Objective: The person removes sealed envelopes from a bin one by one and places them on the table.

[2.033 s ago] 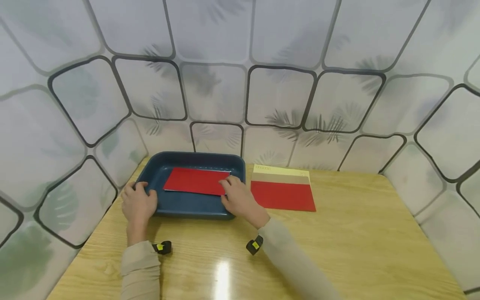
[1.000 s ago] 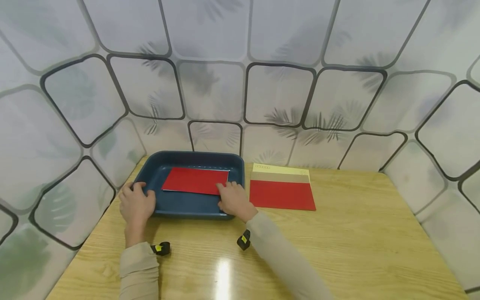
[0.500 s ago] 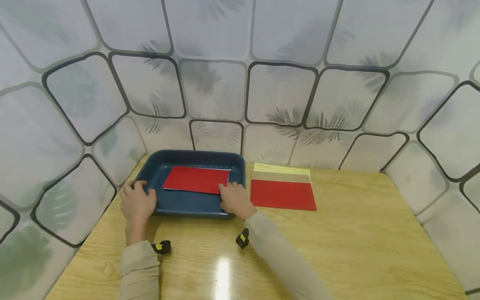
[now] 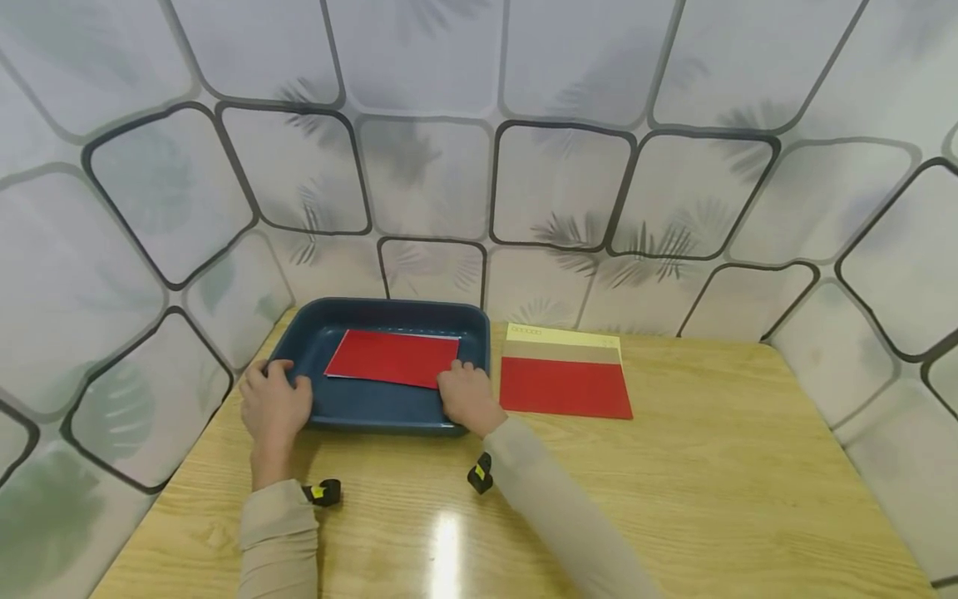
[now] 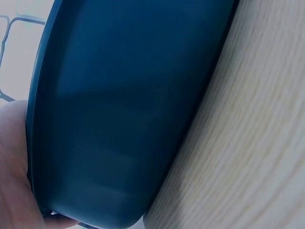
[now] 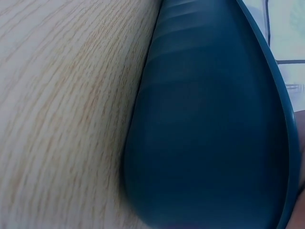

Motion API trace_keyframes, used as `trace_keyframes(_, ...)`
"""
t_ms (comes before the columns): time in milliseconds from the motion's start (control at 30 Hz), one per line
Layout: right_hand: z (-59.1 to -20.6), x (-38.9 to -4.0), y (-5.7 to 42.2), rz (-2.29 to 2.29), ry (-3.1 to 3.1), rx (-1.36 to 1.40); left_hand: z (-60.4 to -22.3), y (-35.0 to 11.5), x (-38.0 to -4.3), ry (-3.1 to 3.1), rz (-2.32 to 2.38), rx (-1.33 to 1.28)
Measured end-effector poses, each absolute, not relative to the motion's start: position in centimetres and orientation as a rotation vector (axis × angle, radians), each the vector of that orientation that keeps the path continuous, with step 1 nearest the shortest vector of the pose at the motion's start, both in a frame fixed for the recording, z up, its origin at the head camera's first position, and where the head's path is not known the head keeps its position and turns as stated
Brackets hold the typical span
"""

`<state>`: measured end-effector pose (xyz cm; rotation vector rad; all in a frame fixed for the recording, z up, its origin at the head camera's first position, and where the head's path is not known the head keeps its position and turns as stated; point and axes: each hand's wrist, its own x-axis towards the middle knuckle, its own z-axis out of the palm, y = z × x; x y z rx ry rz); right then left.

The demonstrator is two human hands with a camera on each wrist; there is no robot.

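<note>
A dark blue rectangular tray (image 4: 374, 422) stands on the table at the left in the head view. In it lies a flat red envelope (image 4: 392, 356), with thin white edges showing at its top and right. My left hand (image 4: 275, 403) grips the tray's rim at the left front corner; the left wrist view shows the palm against the outer wall. At the right front part of the tray, my right hand (image 4: 467, 395) reaches over the rim with curled fingers and holds the envelope's near right corner. Its fingertips are hidden.
Right of the tray lie overlapping flat envelopes: a yellow one (image 4: 561, 334) with small printed boxes at the back, a tan strip (image 4: 561, 353) and a red one (image 4: 565, 388) in front. Patterned cloth walls (image 4: 557, 183) enclose the wooden table (image 4: 711, 457).
My right hand has come from the right part of the envelope to its near right corner, and its fingers have curled in. The left hand has stayed on the tray.
</note>
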<state>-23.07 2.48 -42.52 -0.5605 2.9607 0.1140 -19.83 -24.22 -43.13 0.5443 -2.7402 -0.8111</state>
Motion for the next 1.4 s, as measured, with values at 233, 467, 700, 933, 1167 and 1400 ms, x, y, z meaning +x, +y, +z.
trace_keyframes(233, -42.50, -23.21, 2.38, 0.067, 3.000, -0.572, -43.01, -24.19, -19.83, -2.736, -0.812, 0.553)
trace_keyframes(467, -42.58, -23.14, 2.43, 0.049, 3.016, -0.580, -43.15, -24.24, -19.88, -2.731, -0.801, 0.556)
trace_keyframes(700, -42.77, -22.97, 2.94, 0.101, 3.013, -0.564, -43.45, -23.77, -20.01, -2.732, -0.806, 0.546)
trace_keyframes(933, -42.66, -22.83, 2.82, 0.080, 3.033, -0.643, -43.18, -24.09, -19.95, -2.734, -0.797, 0.566)
trace_keyframes(1167, -42.52, -22.75, 2.79, 0.084, 3.037, -0.643, -43.12, -24.12, -19.99, -2.737, -0.808, 0.558)
trace_keyframes(1400, -42.71, -22.74, 2.77, 0.098, 3.030, -0.645, -43.07, -24.05, -19.89, -2.736, -0.801, 0.560)
